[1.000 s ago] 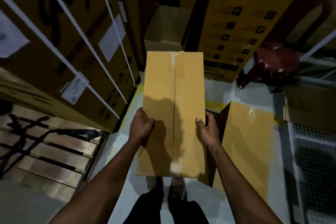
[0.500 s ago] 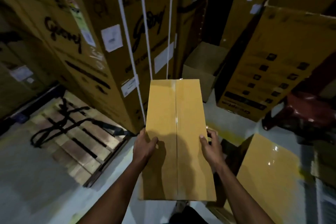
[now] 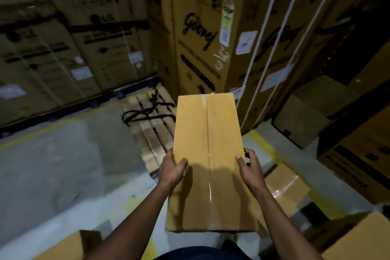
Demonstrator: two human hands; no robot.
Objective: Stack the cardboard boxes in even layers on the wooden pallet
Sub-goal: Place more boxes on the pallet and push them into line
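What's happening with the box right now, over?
Left hand and right hand gripping long tan taped cardboard box. Slatted wooden pallet ahead, bare. Tangled black strap lying on it.

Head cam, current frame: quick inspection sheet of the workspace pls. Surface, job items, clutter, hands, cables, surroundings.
Surface: grey concrete floor with yellow painted lines.
Job's things: taped cardboard box carried at both long sides; wooden pallet ahead on the floor, with no boxes on the slats in view; more plain boxes on the floor at right.
Clutter: black strap lying tangled across the pallet slats.
Grippers: left hand and right hand each grip an edge of the box, thumbs on top.
Cables: nothing seen.
Surroundings: tall strapped appliance carton behind the pallet; stacked cartons at left.
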